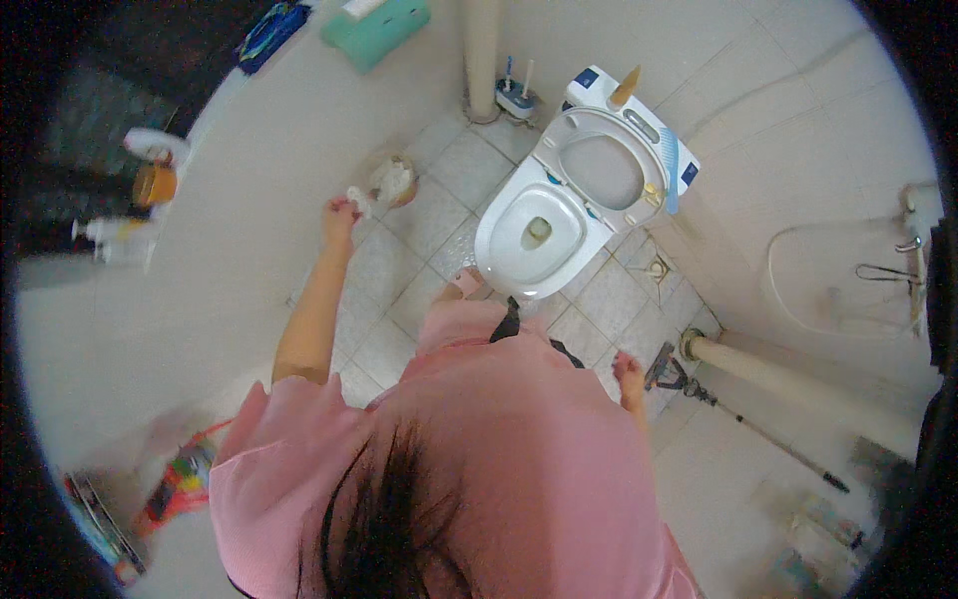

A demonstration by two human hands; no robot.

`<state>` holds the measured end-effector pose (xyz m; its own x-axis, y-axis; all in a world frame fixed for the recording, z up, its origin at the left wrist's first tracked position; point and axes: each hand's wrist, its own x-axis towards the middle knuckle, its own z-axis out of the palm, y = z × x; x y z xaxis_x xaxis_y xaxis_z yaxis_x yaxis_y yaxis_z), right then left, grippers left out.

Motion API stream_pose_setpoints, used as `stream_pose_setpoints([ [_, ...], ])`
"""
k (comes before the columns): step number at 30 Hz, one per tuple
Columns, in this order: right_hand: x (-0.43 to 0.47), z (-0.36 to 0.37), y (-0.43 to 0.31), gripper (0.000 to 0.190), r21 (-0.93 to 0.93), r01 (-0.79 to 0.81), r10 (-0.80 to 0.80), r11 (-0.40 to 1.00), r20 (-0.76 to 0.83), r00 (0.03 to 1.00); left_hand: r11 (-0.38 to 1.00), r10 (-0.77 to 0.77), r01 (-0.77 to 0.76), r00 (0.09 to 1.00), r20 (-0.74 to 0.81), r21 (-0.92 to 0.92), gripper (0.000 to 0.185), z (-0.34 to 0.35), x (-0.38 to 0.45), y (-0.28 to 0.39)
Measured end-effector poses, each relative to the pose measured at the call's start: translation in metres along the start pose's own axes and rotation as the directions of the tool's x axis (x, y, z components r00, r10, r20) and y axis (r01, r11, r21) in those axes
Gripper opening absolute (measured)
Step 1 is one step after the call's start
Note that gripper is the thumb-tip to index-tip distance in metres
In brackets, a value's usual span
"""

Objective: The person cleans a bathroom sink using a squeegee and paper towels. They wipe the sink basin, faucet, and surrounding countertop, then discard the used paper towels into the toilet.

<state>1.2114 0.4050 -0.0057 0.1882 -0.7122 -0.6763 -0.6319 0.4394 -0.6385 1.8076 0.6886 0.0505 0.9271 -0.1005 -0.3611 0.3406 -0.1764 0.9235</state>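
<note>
My left hand (341, 215) is shut on a crumpled piece of white tissue (358, 201). It is held just left of a small waste bin (405, 196), which is full of white paper. My right hand (627, 368) hangs low on the right, near the head of a floor squeegee or mop (661, 367); its fingers are too small to make out. Before me stands a white toilet (498, 224) with its seat (557, 142) and lid raised. A little water shows in the bowl. A brown cone-shaped object (625, 87) and a light-blue strip (671, 176) lie on the tank.
A brush holder (516, 101) with two handles stands beside a vertical pipe (480, 60). A floor drain (657, 269) lies right of the toilet. The shower hose (771, 277) loops along the right wall. Bottles (123, 232) line a ledge at left; a teal holder (378, 34) hangs above.
</note>
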Motion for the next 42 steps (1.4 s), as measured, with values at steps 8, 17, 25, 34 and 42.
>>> stream_pose_setpoints([
  [8,-0.139,0.093,0.086,0.029,0.470,-0.340,0.431,0.814,-0.098,0.897,0.781,-0.147,0.128,0.989,-0.020,0.611,0.068,-0.012,0.163,-0.032],
  [17,-0.248,0.183,0.157,0.032,0.826,-0.188,0.437,0.531,-0.076,0.896,0.634,-0.520,0.096,0.787,0.331,0.768,0.040,0.013,0.115,-0.136],
  [25,-0.297,0.253,0.262,0.027,0.834,-0.074,0.504,0.546,-0.257,0.825,0.625,-0.526,-0.119,0.666,0.528,0.772,0.031,0.107,-0.003,-0.134],
  [34,-0.353,0.261,0.341,0.034,0.943,0.102,0.686,0.316,-0.301,0.662,0.465,-0.567,-0.520,0.447,0.692,0.717,0.027,0.150,-0.074,-0.224],
  [42,-0.421,0.294,0.391,0.030,0.980,0.143,0.790,0.142,-0.199,0.580,0.249,-0.578,-0.595,0.542,0.610,0.764,0.026,0.162,-0.250,-0.233],
])
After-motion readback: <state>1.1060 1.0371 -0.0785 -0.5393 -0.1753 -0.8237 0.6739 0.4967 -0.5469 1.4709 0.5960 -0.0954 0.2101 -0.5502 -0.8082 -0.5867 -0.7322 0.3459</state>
